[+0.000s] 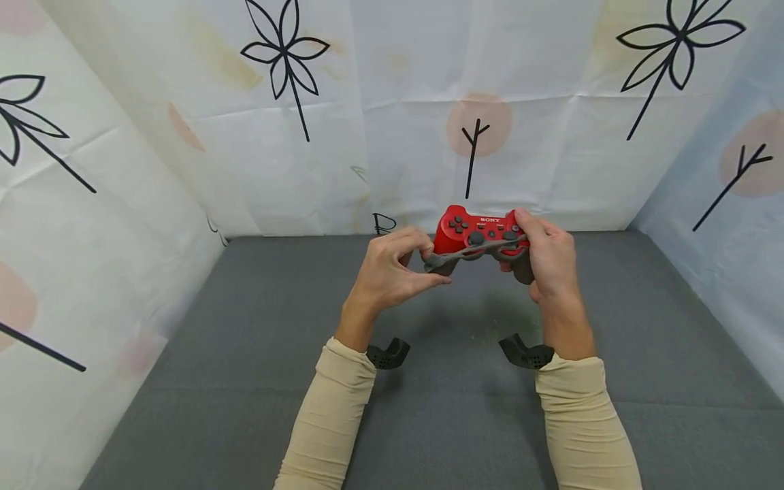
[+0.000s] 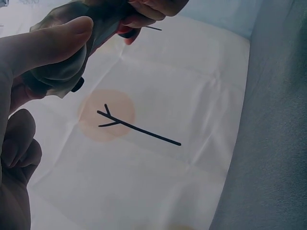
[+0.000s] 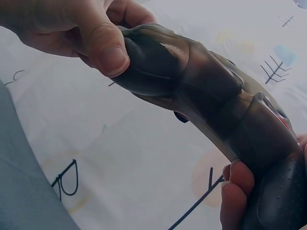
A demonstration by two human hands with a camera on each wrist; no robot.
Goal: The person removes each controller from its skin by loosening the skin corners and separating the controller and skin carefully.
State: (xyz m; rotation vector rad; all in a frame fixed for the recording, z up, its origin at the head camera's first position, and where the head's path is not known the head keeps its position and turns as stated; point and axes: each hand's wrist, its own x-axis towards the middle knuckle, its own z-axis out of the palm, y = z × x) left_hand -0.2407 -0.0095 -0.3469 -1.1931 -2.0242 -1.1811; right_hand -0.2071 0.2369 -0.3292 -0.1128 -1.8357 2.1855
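A red game controller (image 1: 456,228) marked SONY is held up above the table in the head view. A grey, see-through soft cover (image 1: 442,263) wraps its underside and stretches in a band across its front. My left hand (image 1: 395,269) pinches the cover at the controller's left grip, thumb below and fingers above. In the right wrist view, the left thumb (image 3: 112,55) presses on the cover's dark end. My right hand (image 1: 551,258) grips the controller's right side, thumb on top and fingers underneath. Its fingertips (image 3: 240,179) show against the underside.
A dark grey table (image 1: 306,327) lies beneath both hands. White cloth walls (image 1: 392,136) with plant drawings stand behind it and on both sides. A black wrist mount (image 1: 388,354) sits at the left wrist and a similar one (image 1: 527,352) at the right.
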